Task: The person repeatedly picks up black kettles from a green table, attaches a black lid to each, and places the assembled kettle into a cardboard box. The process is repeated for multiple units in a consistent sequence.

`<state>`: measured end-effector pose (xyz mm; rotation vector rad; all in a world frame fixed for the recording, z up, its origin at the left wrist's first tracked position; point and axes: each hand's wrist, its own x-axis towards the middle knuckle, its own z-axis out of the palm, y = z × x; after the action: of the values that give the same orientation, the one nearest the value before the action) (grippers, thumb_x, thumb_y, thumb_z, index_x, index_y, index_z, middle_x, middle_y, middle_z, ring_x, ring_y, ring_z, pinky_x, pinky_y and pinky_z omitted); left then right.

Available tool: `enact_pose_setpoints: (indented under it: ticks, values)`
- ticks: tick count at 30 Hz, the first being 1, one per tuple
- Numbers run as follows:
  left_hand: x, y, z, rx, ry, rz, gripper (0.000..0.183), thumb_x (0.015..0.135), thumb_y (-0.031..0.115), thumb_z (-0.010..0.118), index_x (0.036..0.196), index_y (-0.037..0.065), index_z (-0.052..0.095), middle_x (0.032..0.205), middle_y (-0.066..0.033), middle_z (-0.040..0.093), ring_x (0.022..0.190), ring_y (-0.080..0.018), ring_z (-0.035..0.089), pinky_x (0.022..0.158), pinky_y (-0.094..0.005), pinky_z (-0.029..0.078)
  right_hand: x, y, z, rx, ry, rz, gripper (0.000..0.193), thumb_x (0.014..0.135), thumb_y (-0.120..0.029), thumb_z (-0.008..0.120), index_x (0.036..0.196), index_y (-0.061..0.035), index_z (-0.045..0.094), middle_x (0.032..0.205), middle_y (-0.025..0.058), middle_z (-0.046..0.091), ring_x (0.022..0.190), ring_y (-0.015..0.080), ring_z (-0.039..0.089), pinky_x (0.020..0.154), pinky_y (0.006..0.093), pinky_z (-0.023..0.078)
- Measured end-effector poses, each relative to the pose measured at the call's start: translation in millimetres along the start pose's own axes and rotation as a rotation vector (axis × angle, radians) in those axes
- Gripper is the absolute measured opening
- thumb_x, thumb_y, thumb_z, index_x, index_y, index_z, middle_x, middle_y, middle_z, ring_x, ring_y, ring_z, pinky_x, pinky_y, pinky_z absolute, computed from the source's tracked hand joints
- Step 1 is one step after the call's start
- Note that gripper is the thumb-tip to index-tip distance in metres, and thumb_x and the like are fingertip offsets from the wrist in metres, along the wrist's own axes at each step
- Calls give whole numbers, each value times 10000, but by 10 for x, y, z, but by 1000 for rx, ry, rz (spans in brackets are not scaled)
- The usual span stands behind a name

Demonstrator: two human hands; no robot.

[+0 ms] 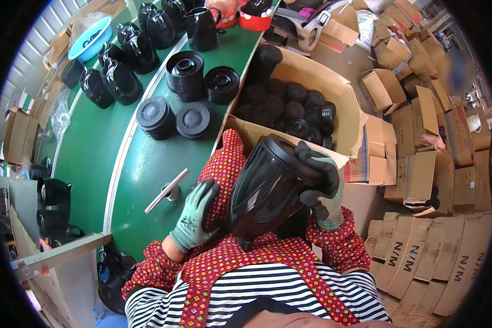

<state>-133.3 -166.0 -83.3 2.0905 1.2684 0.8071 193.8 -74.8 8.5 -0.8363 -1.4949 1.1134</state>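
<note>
A large glossy black jug (262, 191) with a round dark lid (281, 150) leans across my lap, its top tilted away from me. My right hand (322, 188), in a green and black work glove, is wrapped around its upper right side by the lid. My left hand (194, 216), in a matching glove, lies with fingers stretched on red patterned fabric (227, 164), a little left of the jug. Left of that hand, a metal bar with a T-shaped top (168, 191) stands at the green table (142, 180).
Stacked black lids (193, 119) and ringed parts (186, 74) stand ahead on the table. Glossy black jugs (123, 79) line up beyond, near a blue basin (91, 38). An open carton (311, 76) of black parts adjoins the table's right side. Flattened cartons (415, 257) and boxes fill the right.
</note>
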Motion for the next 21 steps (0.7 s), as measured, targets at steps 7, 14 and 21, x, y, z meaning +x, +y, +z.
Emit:
enact_pose_setpoints:
  ticks: [7,14,21]
  values:
    - [-77,177,144,-277,78,-106,941,751,230,939,1560,54,490,1648,-268,392,1518,-452,411,1256,-532,336,-62,317,-65,190,163,225,592,931,-331,825,1364,30,644,1335,133,687,1307,264,620,1119,393,502]
    - [-337,400,-572,-725,309,-300,458,877,103,868,1289,2,696,1463,-169,616,1406,-315,564,1154,-433,459,375,422,809,786,10,669,513,1128,-476,503,1402,-58,620,1354,109,683,1306,277,625,1151,425,481]
    - [-594,287,-1658,-831,958,-730,390,1049,274,688,1308,-14,645,1213,-134,730,1031,-295,761,822,-390,633,372,971,1337,73,-167,312,374,1117,-179,579,1431,23,596,1335,99,680,1225,187,649,1088,327,506]
